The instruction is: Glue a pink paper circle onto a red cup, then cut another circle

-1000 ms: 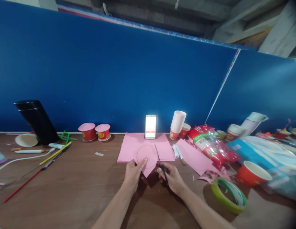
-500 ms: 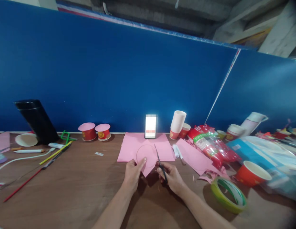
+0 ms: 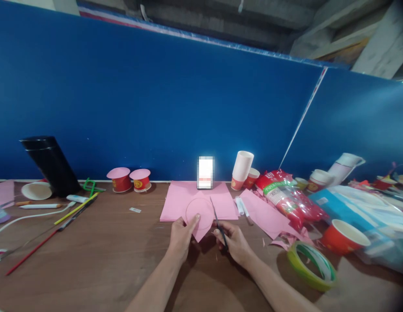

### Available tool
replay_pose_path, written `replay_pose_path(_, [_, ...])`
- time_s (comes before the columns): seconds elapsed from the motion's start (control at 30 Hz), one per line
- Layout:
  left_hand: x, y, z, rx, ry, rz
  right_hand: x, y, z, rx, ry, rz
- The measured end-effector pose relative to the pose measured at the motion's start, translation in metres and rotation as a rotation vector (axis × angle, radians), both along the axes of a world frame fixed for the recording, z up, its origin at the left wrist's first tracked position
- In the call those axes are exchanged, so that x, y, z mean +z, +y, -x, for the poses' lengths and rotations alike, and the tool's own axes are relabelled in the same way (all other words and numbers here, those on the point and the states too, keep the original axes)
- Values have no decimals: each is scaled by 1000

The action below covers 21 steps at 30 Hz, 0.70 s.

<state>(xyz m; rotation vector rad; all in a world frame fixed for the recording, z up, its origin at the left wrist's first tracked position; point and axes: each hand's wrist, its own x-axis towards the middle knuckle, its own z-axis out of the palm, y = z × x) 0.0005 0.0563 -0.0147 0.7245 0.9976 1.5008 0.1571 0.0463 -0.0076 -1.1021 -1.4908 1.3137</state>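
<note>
My left hand (image 3: 182, 237) pinches a piece of pink paper (image 3: 203, 212), thumb on top and the other fingers mostly hidden beneath. A circle is outlined on the paper; its top edge is rounded and a pointed corner is left at the bottom. Closed around the handles of dark scissors (image 3: 218, 219) is my right hand (image 3: 235, 242). The blades point up and away along the right edge of the pink paper; whether they touch it I cannot tell. Behind lies a stack of pink sheets (image 3: 178, 199).
At the back left stand two short red cups (image 3: 119, 181) topped with pink discs, beside a black bottle (image 3: 55, 164). On the right are stacked white cups (image 3: 243, 164), a red plastic bag (image 3: 285, 199), an orange cup (image 3: 344, 238) and a yellow-green tape roll (image 3: 311, 268). A blurred-out bright screen (image 3: 205, 172) stands behind.
</note>
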Motion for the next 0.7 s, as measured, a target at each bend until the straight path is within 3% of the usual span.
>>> replay_pose_path(0.7, [-1,0,1,3,28,-7,1,0,0,5,31,-44])
